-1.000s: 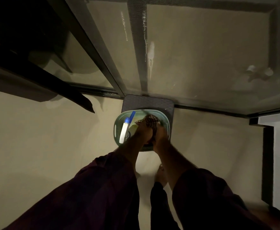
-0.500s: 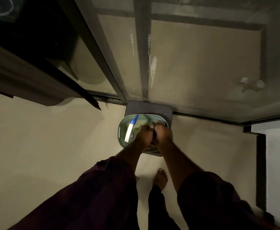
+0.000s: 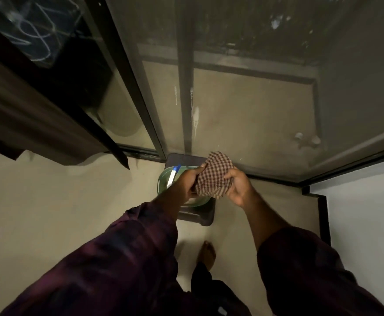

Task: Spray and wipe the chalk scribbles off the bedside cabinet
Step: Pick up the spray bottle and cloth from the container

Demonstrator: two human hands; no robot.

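While the person stood with a bare foot [image 3: 207, 254] on the pale floor | left hand [image 3: 186, 182] and right hand [image 3: 238, 187] both gripped the checked cloth [image 3: 216, 176], bunched between them over the green basin [image 3: 161, 182] | spray bottle [image 3: 172, 176] lay in basin, left side | basin sat on dark mat [image 3: 197, 216] by glass door [image 3: 254, 110] | chalk scribbles [image 3: 38, 37] on cabinet [image 3: 68, 23], far left, well apart

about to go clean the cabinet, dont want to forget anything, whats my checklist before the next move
1. Grip on checked cloth: ok, left hand and right hand both hold it.
2. Reach to spray bottle: ok, it lies in the green basin below the hands.
3. Free hand for the bottle: not ok, both hold the cloth.
4. Sight of chalk scribbles: ok, upper left, unwiped.
5. Cloth damp enough: cannot tell.
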